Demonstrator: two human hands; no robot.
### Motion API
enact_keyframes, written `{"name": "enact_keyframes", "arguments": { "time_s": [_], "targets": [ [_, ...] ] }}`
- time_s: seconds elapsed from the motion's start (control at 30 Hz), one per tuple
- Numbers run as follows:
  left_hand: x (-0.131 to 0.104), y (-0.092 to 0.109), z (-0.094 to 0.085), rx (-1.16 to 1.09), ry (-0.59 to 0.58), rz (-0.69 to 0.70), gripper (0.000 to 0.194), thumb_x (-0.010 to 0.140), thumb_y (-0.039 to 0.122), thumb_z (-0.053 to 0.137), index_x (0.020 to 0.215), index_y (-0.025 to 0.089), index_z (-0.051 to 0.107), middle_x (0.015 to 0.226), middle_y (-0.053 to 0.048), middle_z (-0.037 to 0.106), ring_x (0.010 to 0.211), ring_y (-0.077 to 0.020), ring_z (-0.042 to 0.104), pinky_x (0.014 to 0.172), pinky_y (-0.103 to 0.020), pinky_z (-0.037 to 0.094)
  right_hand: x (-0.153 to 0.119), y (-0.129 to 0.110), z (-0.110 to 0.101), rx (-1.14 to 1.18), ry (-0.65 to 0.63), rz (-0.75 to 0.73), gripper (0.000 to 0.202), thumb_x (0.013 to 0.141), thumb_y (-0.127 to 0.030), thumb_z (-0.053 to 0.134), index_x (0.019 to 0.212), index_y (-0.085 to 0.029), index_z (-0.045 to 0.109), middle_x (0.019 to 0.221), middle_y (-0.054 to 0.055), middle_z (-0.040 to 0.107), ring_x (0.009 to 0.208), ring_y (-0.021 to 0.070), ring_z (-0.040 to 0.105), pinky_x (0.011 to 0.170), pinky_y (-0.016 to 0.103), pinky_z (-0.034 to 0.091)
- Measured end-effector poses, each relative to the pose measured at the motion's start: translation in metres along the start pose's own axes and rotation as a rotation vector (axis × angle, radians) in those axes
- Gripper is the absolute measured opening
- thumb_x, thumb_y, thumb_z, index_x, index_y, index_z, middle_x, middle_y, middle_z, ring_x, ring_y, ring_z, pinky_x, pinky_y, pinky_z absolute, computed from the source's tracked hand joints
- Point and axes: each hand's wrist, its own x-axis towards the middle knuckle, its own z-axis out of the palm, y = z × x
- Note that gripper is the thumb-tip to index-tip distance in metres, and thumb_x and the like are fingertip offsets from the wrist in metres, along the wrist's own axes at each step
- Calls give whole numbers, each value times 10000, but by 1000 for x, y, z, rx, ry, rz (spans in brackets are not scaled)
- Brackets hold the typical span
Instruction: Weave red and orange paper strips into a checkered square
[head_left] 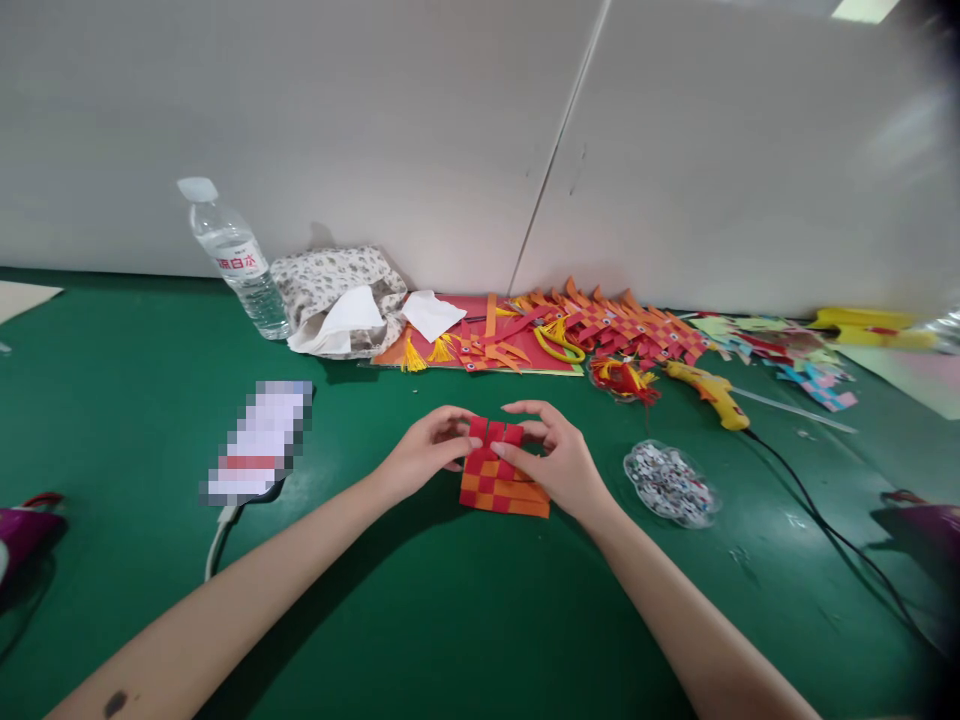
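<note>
Between my two hands is a small woven paper piece (489, 483), a checker of red and orange strips with loose orange ends toward the right. My left hand (435, 450) pinches its upper left edge between thumb and fingers. On the upper right, my right hand (551, 455) grips it with the thumb laid across the front and the index finger raised over the top. The piece is tilted up from the green table, and the fingers behind it are partly hidden.
Along the wall lie finished woven paper pieces (637, 325), paper sheets, yellow tassels (412, 357) and a tissue bag (341, 290). A water bottle (240, 262) stands at left, near a phone (262, 435) with a cable. At right are a dish of googly eyes (670, 483) and a yellow glue gun (709, 392) with a cord.
</note>
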Motion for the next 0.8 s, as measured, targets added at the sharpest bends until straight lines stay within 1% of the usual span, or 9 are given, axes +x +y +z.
{"name": "enact_keyframes", "arguments": {
  "time_s": [0.07,0.13,0.2,0.27,0.37,0.47,0.53,0.7,0.8],
  "targets": [
    [1,0,-1,-95,-29,-57,361,692,368,616,995,178,563,887,-38,614,806,-170,595,612,-249,494,0,1,0,5,4,4,376,709,-275,688,1043,-233,520,738,2,679,659,165,618,580,275,501],
    [2,-1,-2,-195,-18,-87,366,695,400,562,971,160,581,815,-42,632,733,-163,606,610,-268,499,0,2,-1,-4,13,6,370,708,-276,688,1037,-234,525,732,2,678,657,165,616,575,275,501],
    [3,0,-3,-242,-23,-98,369,672,371,550,966,151,590,787,-46,650,706,-165,617,620,-282,502,0,2,-1,-15,21,4,362,707,-277,687,1031,-233,530,725,3,677,652,165,614,570,276,499],
    [3,0,-4,-211,-46,-93,391,616,282,598,985,154,594,802,-45,670,729,-173,631,658,-290,502,0,2,-1,-18,27,1,357,708,-277,684,1027,-231,530,727,6,680,656,167,616,572,278,500],
    [2,-3,-3,-45,-62,-42,408,551,180,687,953,151,619,760,-27,679,711,-164,633,685,-275,485,1,1,-1,-24,30,1,360,707,-276,683,1028,-228,527,733,7,683,656,169,622,569,278,497],
    [2,-8,-2,109,-66,8,312,608,225,718,904,148,659,757,-30,684,681,-143,623,664,-249,467,0,-1,1,-23,13,3,367,705,-276,685,1031,-225,527,724,3,681,643,165,623,566,275,494],
    [2,-10,-2,138,-84,9,271,652,281,712,886,149,678,796,-42,695,694,-143,626,661,-245,467,-1,-3,2,-20,3,4,367,704,-275,687,1030,-222,527,716,1,679,640,162,623,578,276,495],
    [1,-12,-2,161,-128,-10,297,667,362,714,864,140,710,796,-53,710,671,-153,629,626,-245,472,-2,-5,2,-34,-23,-13,424,709,-258,687,1094,-224,513,740,0,685,675,162,627,635,286,498],
    [1,-12,-3,142,-136,-10,322,654,366,725,895,152,716,810,-46,715,720,-173,644,662,-261,490,-1,-3,0,-30,-40,-46,476,702,-271,700,1132,-229,499,760,0,677,718,167,632,664,290,499]
  ]
}}
